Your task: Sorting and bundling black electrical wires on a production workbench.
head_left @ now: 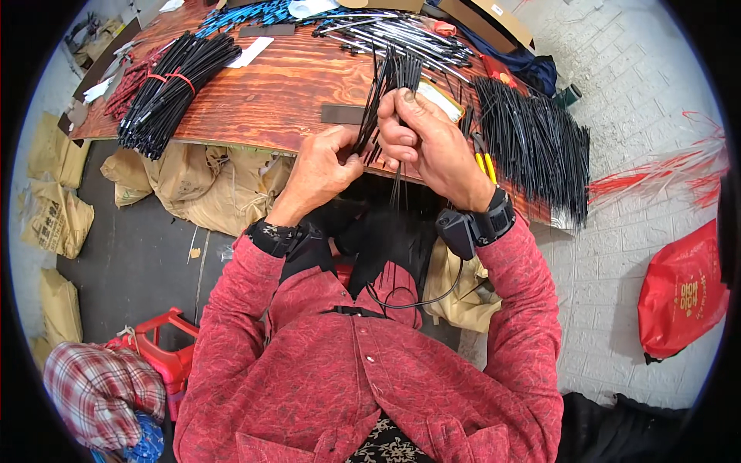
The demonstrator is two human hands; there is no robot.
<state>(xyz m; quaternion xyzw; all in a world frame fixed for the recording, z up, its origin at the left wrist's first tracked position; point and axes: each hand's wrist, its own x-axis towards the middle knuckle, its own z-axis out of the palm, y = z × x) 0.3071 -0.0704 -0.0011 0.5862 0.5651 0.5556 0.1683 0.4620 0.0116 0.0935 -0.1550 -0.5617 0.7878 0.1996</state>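
Above the table's front edge, my right hand (440, 147) grips a bundle of thin black rods (400, 71) with the thumb on top. The bundle fans upward, and a few ends hang below the fingers. My left hand (326, 171) is closed close beside it, thumb and fingers pinched at the black strands on the bundle's left side. How many strands the left fingers hold is hidden. A large pile of similar black rods (536, 147) lies to the right. Between that pile and my right wrist are cutters with yellow handles (485, 163).
On the wooden table (301, 73), a banded black bundle (177, 92) lies left; blue rods (255, 15) and silver-white rods (409, 42) lie at the back. Tan sacks (204, 185) sit underneath. A red stool (166, 347) stands lower left, a red bag (683, 293) at right.
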